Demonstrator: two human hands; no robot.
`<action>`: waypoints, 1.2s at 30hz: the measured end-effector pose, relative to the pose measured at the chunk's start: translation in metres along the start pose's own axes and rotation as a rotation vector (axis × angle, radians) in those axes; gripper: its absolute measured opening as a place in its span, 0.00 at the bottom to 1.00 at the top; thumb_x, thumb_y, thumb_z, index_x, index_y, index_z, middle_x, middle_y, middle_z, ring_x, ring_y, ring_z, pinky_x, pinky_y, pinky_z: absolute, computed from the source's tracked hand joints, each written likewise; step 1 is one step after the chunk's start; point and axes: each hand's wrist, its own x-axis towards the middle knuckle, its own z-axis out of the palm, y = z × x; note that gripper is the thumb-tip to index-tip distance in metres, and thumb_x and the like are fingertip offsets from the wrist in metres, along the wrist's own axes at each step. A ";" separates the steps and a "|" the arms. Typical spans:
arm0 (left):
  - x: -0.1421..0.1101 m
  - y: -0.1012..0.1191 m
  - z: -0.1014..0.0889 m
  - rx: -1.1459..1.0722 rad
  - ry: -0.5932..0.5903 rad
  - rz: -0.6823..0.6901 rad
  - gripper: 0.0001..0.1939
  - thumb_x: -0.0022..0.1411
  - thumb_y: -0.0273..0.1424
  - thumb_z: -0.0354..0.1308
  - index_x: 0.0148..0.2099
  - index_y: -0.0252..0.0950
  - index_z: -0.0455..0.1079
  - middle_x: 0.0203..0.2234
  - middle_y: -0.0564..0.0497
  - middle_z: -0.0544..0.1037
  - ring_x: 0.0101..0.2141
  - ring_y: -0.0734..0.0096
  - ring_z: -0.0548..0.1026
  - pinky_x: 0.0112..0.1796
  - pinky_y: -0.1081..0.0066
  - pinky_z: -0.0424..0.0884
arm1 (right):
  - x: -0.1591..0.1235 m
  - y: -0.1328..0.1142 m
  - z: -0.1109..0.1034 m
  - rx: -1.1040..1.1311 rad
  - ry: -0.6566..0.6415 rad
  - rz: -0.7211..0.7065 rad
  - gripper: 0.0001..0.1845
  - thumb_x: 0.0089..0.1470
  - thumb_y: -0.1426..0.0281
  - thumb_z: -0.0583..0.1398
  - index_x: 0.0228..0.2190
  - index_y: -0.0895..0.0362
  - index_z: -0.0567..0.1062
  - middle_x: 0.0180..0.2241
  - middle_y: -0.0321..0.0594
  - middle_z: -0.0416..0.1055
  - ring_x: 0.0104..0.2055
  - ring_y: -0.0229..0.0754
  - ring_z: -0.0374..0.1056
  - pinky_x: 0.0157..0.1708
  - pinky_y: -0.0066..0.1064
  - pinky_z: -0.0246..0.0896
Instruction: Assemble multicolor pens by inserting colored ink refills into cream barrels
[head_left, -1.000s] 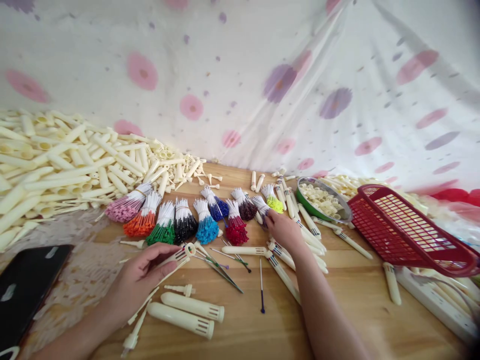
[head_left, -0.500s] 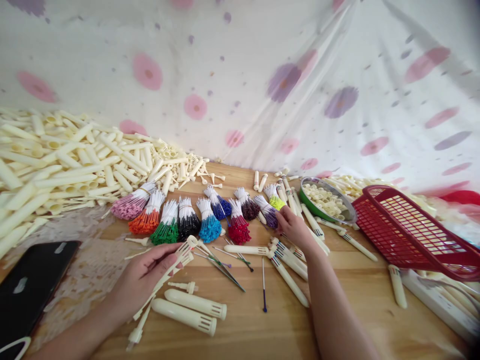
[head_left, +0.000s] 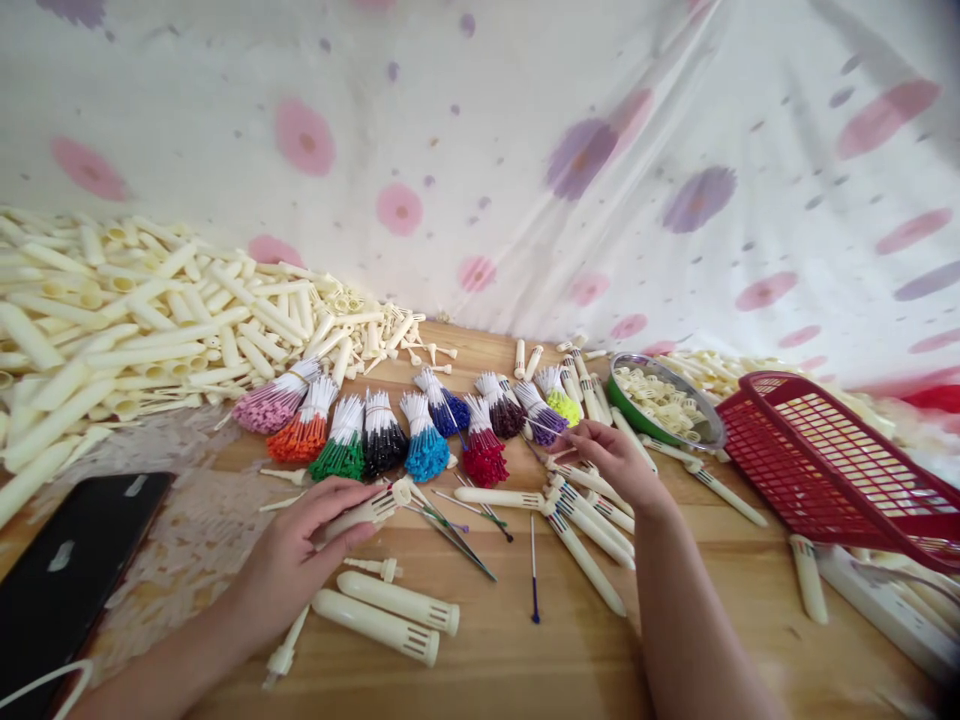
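My left hand [head_left: 322,530] is wrapped round a cream slotted pen barrel [head_left: 375,508], its open ring end pointing right. Over the table, my right hand [head_left: 611,462] pinches a thin white pen refill [head_left: 546,432]; its coloured end is hidden by the fingers. Beside that hand lie a purple-tipped refill bundle [head_left: 541,415] and a yellow-tipped one [head_left: 562,402]. More tied bundles stretch leftward, among them red [head_left: 484,452], light blue [head_left: 426,452], black [head_left: 382,445], green [head_left: 337,452] and orange [head_left: 300,435]. Below my left hand rest two cream barrels [head_left: 375,625].
A large heap of cream barrels [head_left: 142,320] fills the left back. Tweezers [head_left: 461,545] and loose refills lie centrally, near several filled barrels [head_left: 585,560]. At right stand a green-sided bowl [head_left: 637,425] of small parts and a red basket [head_left: 765,480]. A black phone [head_left: 75,570] lies left.
My right hand has drawn back from the yellow and purple bundles, towards me and slightly right, with a refill between its fingers. My left hand has turned the barrel flatter.
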 end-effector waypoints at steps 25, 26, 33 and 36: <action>-0.005 0.005 0.000 0.107 -0.150 0.116 0.15 0.60 0.34 0.55 0.49 0.48 0.75 0.42 0.51 0.79 0.42 0.64 0.77 0.42 0.71 0.73 | -0.029 -0.053 0.092 0.152 -0.581 -0.125 0.16 0.55 0.62 0.56 0.21 0.57 0.62 0.21 0.37 0.70 0.21 0.30 0.65 0.21 0.21 0.63; -0.005 0.005 0.000 0.107 -0.154 0.114 0.15 0.60 0.34 0.55 0.49 0.48 0.75 0.42 0.51 0.79 0.42 0.64 0.77 0.42 0.71 0.73 | -0.029 -0.053 0.091 0.150 -0.584 -0.133 0.16 0.55 0.62 0.56 0.21 0.57 0.62 0.21 0.36 0.70 0.21 0.30 0.65 0.21 0.21 0.63; -0.006 0.006 0.000 0.129 -0.162 0.140 0.15 0.60 0.34 0.55 0.48 0.48 0.75 0.42 0.51 0.79 0.42 0.64 0.77 0.42 0.73 0.73 | -0.031 -0.053 0.091 0.127 -0.608 -0.146 0.14 0.56 0.65 0.55 0.21 0.57 0.62 0.22 0.36 0.71 0.21 0.30 0.66 0.21 0.21 0.62; -0.006 0.006 0.000 0.137 -0.161 0.157 0.14 0.61 0.34 0.54 0.48 0.47 0.75 0.42 0.51 0.80 0.42 0.64 0.77 0.44 0.72 0.72 | -0.031 -0.052 0.094 0.112 -0.607 -0.146 0.14 0.56 0.66 0.55 0.21 0.57 0.63 0.22 0.37 0.71 0.21 0.30 0.65 0.20 0.20 0.60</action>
